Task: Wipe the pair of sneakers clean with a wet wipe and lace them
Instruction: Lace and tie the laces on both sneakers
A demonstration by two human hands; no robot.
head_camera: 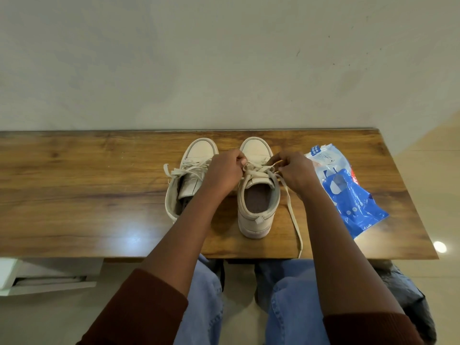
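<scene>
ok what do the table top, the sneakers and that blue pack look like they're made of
Brown table top: wood or wood-look laminate, glossy; grain streaks and lamp glare show.
Pair of cream sneakers: probably canvas or matte leather, hard to tell; dull, no shine.
Blue and white wipes pack: thin plastic film, crinkled with glints.
</scene>
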